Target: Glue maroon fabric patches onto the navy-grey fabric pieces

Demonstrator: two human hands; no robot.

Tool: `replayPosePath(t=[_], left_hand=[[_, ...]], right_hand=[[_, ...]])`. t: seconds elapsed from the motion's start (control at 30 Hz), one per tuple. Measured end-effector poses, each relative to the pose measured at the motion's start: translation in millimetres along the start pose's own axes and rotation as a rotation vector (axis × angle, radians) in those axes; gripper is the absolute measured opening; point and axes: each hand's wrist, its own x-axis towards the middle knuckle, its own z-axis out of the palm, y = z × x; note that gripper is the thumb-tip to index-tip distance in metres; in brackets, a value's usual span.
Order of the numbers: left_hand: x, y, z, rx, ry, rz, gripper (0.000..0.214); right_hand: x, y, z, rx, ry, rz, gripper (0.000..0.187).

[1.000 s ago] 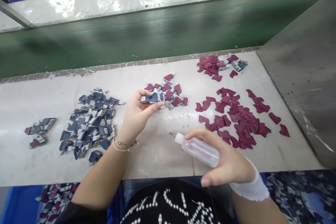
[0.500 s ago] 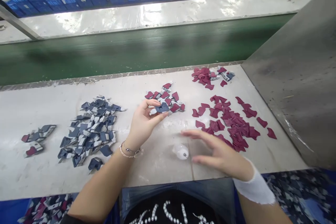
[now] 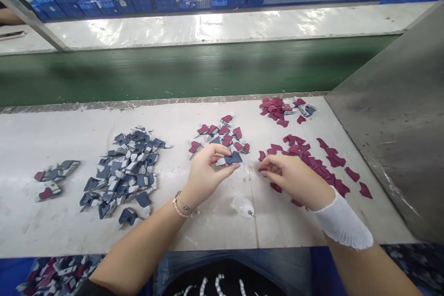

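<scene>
My left hand (image 3: pixel 208 173) pinches a small dark blue piece (image 3: pixel 233 158) just above the white work table (image 3: pixel 52 125). My right hand (image 3: pixel 293 175) rests at the near edge of the maroon pieces (image 3: pixel 322 164), thumb and fingertips closed on a maroon piece (image 3: pixel 262 169). A clear squeeze bottle (image 3: pixel 243 206) lies on the table between my forearms. A small cluster of joined blue-and-maroon pieces (image 3: pixel 224 134) sits just beyond my left hand.
A big heap of blue and white pieces (image 3: pixel 126 171) lies to the left, with a few more (image 3: pixel 52 178) further left. Another maroon pile (image 3: pixel 280 107) sits at the back. A green conveyor belt (image 3: pixel 173 69) runs behind. A grey metal panel (image 3: pixel 398 115) slopes at right.
My right hand set the bottle down on the table and moved forward to the maroon pieces, closing on one. My left hand kept its blue piece and shifted slightly toward me.
</scene>
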Motion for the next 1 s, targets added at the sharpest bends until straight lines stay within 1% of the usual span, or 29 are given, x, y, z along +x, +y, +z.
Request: replayPosePath(t=[0.07, 0.17, 0.23, 0.33, 0.47, 0.6, 0.8, 0.93, 1.0], left_hand=[[0, -2, 1.2, -0.003, 0.033, 0.009, 0.026], [1, -4, 2.9, -0.018, 0.084, 0.03, 0.024], [0, -5, 3.1, 0.006, 0.105, 0.059, 0.022], [-1, -5, 1.8, 0.094, 0.105, 0.104, 0.021], [-2, 0, -0.8, 0.164, 0.069, 0.145, 0.022], [-1, 4, -1.2, 0.212, 0.048, 0.193, 0.024], [1, 5, -0.7, 0.283, 0.036, 0.285, 0.021], [1, 5, -2.4, 0.286, 0.035, 0.33, 0.019], [2, 5, -3.8, 0.284, 0.029, 0.336, 0.018]], right_hand=[[-1, -13, -8, 0.11, -0.024, -0.006, 0.015], [4, -31, -12, 0.394, -0.03, -0.026, 0.02], [12, -39, -8, 0.577, -0.038, -0.03, 0.02], [24, -41, 3, 0.715, -0.056, -0.014, 0.021], [31, -35, 11, 0.744, -0.071, 0.027, 0.019], [30, -30, 10, 0.731, -0.075, 0.03, 0.021], [29, -28, 11, 0.702, -0.023, 0.03, 0.022], [30, -28, 11, 0.731, -0.048, 0.028, 0.024], [30, -28, 9, 0.709, -0.053, 0.016, 0.024]])
